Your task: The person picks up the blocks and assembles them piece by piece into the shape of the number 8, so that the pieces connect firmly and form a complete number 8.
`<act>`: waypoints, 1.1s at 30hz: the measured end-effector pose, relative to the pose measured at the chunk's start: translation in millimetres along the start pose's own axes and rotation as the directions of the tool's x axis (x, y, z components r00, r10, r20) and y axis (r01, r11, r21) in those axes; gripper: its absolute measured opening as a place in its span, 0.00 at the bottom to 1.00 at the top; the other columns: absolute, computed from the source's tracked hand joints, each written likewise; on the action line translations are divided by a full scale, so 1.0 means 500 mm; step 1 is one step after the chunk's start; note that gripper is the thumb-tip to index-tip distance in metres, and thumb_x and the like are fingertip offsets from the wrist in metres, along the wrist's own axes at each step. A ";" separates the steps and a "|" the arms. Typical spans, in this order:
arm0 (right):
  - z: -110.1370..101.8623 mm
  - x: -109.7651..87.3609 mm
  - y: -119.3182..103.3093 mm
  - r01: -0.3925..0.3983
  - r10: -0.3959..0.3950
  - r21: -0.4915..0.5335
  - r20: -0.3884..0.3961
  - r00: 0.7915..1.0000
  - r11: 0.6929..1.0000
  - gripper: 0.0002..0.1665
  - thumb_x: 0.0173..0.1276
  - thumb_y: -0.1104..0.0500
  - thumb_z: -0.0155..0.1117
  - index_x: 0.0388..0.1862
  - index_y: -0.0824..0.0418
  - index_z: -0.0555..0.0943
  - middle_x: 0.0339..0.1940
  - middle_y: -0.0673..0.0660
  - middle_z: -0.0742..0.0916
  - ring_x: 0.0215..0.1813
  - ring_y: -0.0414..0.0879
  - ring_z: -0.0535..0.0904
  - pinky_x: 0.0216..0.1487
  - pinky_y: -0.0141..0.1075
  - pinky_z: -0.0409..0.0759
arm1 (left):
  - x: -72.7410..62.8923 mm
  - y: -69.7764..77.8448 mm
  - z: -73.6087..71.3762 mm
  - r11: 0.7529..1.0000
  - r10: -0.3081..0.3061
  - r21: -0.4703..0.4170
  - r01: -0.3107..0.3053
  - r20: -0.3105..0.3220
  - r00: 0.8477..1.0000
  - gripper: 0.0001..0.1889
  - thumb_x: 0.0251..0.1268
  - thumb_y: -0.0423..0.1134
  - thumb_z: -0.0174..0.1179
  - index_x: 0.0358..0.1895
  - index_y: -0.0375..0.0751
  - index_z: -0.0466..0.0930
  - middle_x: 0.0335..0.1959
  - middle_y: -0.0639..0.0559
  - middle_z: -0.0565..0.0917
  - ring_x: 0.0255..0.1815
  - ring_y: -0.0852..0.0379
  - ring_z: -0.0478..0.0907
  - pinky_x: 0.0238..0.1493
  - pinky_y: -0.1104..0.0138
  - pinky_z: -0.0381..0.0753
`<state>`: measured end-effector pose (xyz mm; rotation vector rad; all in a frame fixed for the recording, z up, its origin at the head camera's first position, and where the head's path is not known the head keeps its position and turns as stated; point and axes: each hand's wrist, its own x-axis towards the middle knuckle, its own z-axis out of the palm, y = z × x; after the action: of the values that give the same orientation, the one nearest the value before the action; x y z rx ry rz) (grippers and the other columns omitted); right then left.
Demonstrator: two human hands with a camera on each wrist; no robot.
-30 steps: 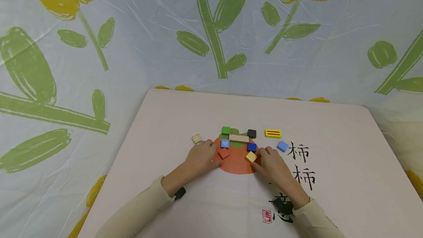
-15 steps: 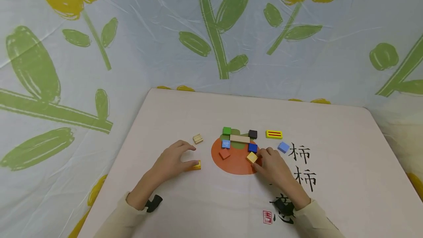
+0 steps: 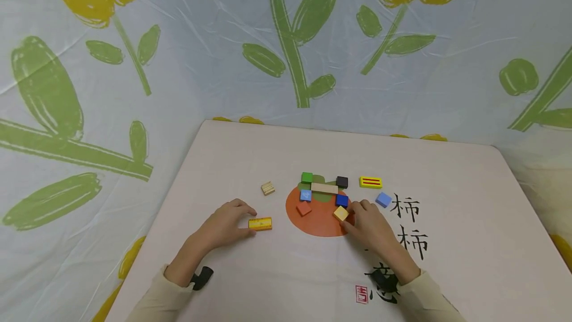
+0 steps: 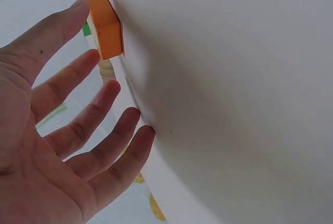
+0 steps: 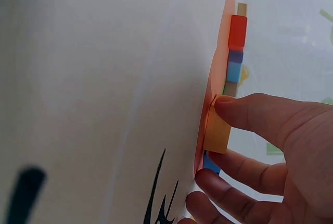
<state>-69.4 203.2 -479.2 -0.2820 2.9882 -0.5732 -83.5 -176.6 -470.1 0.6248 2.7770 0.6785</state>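
Observation:
At the left of the orange printed circle (image 3: 323,225), the thumb and index finger of my left hand (image 3: 223,225) bracket the near end of a yellow-orange rectangular block (image 3: 260,223). Both fingertips are right at its sides in the left wrist view, the other fingers spread. My right hand (image 3: 371,222) pinches a small yellow cube-like block (image 3: 340,213) between thumb and index finger, on the circle's right side. Beside it sits a dark blue block (image 3: 341,201). A red block (image 3: 304,208) lies turned at the circle's left, below a light blue block (image 3: 306,195).
A pale plank (image 3: 324,188) spans between a green block (image 3: 307,177) and a black block (image 3: 341,182). A ridged wooden block (image 3: 268,188) lies left. On the right are a red-striped yellow block (image 3: 371,182) and a blue block (image 3: 383,200). Floral cloth (image 3: 201,63) hangs behind.
My left hand has left the red block and moved left to the yellow-orange block, its thumb and index finger coming to its sides. My right hand stays at the small yellow block.

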 end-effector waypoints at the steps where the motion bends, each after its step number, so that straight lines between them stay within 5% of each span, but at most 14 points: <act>1: 0.000 0.000 0.000 0.000 0.000 -0.001 -0.001 1.000 1.000 0.20 0.61 0.54 0.77 0.44 0.65 0.80 0.36 0.57 0.78 0.35 0.50 0.70 0.34 0.40 0.72 | 0.000 0.001 0.001 1.000 -0.008 0.005 0.008 -0.002 1.000 0.20 0.52 0.44 0.78 0.49 0.47 0.86 0.51 0.54 0.80 0.54 0.50 0.77 0.55 0.53 0.76; 17: -0.001 0.002 0.000 -0.008 0.008 -0.015 0.018 1.000 1.000 0.19 0.62 0.54 0.76 0.44 0.64 0.80 0.37 0.58 0.78 0.36 0.51 0.70 0.35 0.41 0.72 | 0.002 0.021 0.015 0.988 -0.031 0.149 0.034 -0.023 0.999 0.17 0.51 0.45 0.79 0.45 0.48 0.88 0.45 0.54 0.80 0.47 0.51 0.76 0.49 0.59 0.77; 33: 0.004 0.000 0.000 0.001 -0.001 -0.014 -0.008 1.000 1.000 0.20 0.61 0.54 0.76 0.44 0.64 0.80 0.36 0.58 0.78 0.36 0.50 0.70 0.35 0.41 0.72 | 0.022 0.036 0.014 0.998 0.015 0.065 -0.011 -0.063 0.998 0.17 0.52 0.46 0.78 0.46 0.51 0.89 0.46 0.56 0.79 0.44 0.57 0.77 0.46 0.61 0.79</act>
<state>-69.3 202.7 -481.0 -0.2823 3.0015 -0.5549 -84.7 -154.5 -468.5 0.6451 2.8666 0.6239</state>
